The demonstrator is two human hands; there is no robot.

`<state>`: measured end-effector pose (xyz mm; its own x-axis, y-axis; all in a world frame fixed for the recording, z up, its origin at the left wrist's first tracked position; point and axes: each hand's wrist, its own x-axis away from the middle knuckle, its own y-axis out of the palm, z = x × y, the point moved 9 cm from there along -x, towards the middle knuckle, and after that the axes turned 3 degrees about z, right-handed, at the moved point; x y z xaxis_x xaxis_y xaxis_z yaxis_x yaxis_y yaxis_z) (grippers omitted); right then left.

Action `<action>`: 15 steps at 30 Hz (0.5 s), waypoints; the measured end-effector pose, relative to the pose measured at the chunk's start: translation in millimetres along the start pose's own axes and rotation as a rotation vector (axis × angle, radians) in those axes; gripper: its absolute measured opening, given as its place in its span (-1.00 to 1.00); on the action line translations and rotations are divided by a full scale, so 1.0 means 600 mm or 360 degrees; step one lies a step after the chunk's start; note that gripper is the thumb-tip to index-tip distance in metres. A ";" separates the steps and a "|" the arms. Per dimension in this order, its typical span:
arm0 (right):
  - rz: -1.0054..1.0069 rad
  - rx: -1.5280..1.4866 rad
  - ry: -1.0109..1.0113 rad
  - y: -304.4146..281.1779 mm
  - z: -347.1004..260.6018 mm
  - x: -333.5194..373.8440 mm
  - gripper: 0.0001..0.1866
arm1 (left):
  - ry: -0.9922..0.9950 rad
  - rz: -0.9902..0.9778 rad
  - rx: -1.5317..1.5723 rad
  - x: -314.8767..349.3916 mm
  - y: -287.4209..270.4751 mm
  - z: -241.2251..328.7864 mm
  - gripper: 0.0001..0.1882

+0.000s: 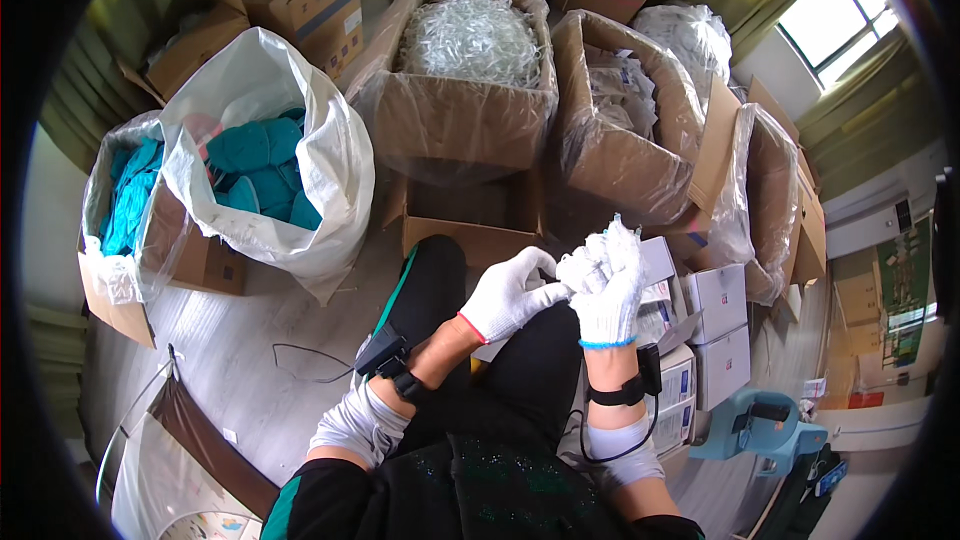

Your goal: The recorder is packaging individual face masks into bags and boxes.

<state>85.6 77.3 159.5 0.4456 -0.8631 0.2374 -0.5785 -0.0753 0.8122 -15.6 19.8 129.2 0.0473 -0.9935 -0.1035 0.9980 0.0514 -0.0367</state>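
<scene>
Found between the hands: rumpled white bundle (583, 270), directly right of the fingertips of the left hand (510, 295) and against the inner side of the right hand (610, 295). Right hand nearer, upright, apparently gripping the bundle. Left hand reaching sideways, thumb and forefinger half curled, tips at the bundle's left edge; pinch or bare contact not determinable. Long axis of bundle unclear, white against white gloves. Located beyond: open brown box (470, 243); to the right, stacked white boxes (722, 360).
</scene>
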 end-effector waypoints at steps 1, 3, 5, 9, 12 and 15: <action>0.0058 -0.0013 -0.0025 -0.006 -0.001 0.001 -0.62 | 0.0066 -0.0023 -0.0048 -0.001 0.000 0.006 -0.71; 0.0173 -0.0041 -0.0071 -0.013 0.001 0.002 -0.63 | 0.0119 -0.0085 -0.0082 -0.003 0.000 0.006 -0.72; 0.0336 -0.0006 -0.0082 -0.014 0.003 0.006 -0.63 | 0.0090 -0.0164 -0.0055 -0.004 0.001 -0.004 -0.73; 0.0456 0.0024 -0.0094 -0.030 -0.002 0.009 -0.66 | 0.0138 -0.0146 -0.0162 -0.009 0.000 0.022 -0.78; 0.0365 0.0069 -0.0050 -0.028 0.000 0.006 -0.64 | 0.0191 -0.0269 -0.0116 -0.008 0.011 0.018 -0.75; 0.0183 0.0100 0.0039 -0.027 -0.019 0.006 -0.63 | 0.0052 -0.0423 -0.0093 0.003 0.013 0.009 -0.60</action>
<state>104.3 81.3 153.5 0.3901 -0.8555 0.3404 -0.6679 -0.0084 0.7442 -7.8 17.6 133.9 -0.2183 -0.9691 -0.1148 0.9711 -0.2041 -0.1238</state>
